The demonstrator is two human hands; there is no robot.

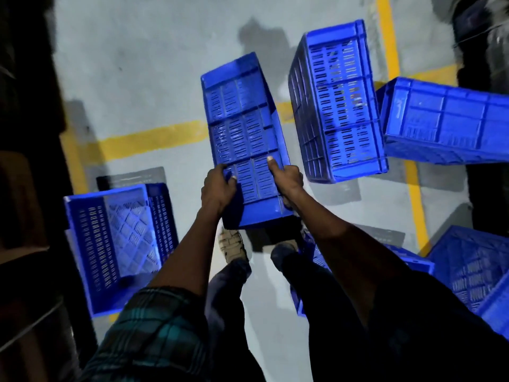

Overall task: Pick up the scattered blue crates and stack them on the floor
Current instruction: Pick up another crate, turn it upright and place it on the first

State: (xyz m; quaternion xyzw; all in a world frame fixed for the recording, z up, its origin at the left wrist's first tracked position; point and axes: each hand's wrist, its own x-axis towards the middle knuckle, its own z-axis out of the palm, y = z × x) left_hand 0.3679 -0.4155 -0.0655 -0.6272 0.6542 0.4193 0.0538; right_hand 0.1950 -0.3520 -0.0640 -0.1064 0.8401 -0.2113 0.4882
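Crate in hand, that is what I see from the head camera: a blue slotted plastic crate [245, 139] held off the grey concrete floor [154, 78], its long side running away from me and its perforated face turned up. My left hand [219, 188] takes the near left edge, fingers curled over the rim and thumb on the slotted face. My right hand [286, 179] takes the near right edge, thumb laid flat on the face, the other fingers wrapped under and out of sight. So each grip is closed around the same crate, at its end nearest my body, with the rest of the crate reaching forward beyond the hands.

Below the crate I see my two shoes [232, 244] on the floor. A second blue crate [338, 106] lies on its side just right of the held one, apart from it. A third blue crate [446, 122] lies tilted further right, touching or nearly touching the second; I cannot tell which. An open blue crate [115, 244] sits on the floor at my left, well clear of the hands. More blue crates [468, 271] crowd the lower right corner behind my right arm. Yellow painted lines [154, 139] cross the floor under the held crate. My left forearm comes out of a rolled plaid sleeve [154, 334].
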